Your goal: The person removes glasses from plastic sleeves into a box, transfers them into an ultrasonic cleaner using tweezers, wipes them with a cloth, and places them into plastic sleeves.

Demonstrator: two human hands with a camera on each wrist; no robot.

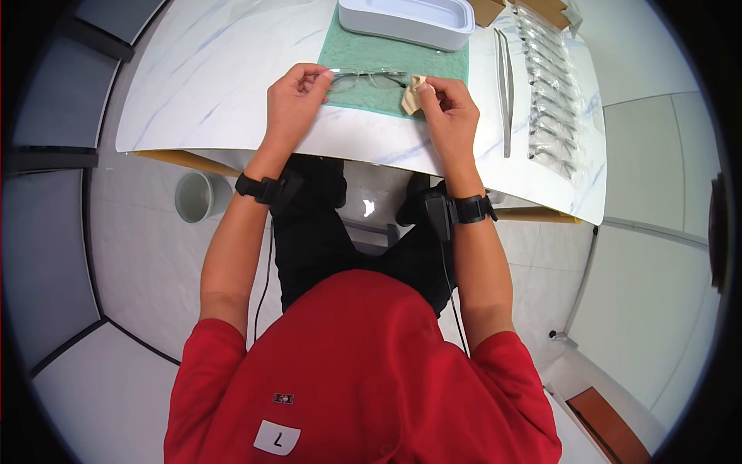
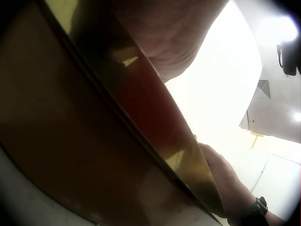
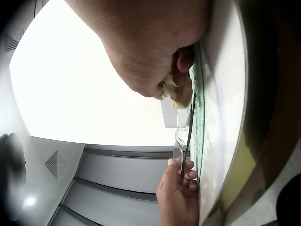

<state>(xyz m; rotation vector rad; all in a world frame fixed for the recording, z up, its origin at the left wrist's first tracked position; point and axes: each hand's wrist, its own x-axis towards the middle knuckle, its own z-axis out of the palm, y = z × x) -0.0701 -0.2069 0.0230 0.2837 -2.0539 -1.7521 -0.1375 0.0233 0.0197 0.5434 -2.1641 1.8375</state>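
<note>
A pair of clear-rimmed eyeglasses [image 1: 372,76] is held over a green towel [image 1: 450,68]. My left hand [image 1: 297,99] pinches one side of the frame between thumb and fingers. In my right hand [image 1: 454,110] is a crumpled beige cloth [image 1: 413,99], gripped at the other side of the glasses, where it covers a temple end. From the right wrist view, a dark temple [image 3: 190,134] runs between the cloth and the left hand [image 3: 178,195], close along the towel. The left wrist view shows mostly the table edge, and the glasses are hidden there.
A pale lavender, open-topped basin [image 1: 407,32] stands on the towel's far part. To the right lie long metal tweezers [image 1: 505,100] and a row of several plastic-wrapped eyeglasses [image 1: 553,108]. Cardboard boxes [image 1: 487,11] sit behind. Below the table's left side is a bin [image 1: 195,197].
</note>
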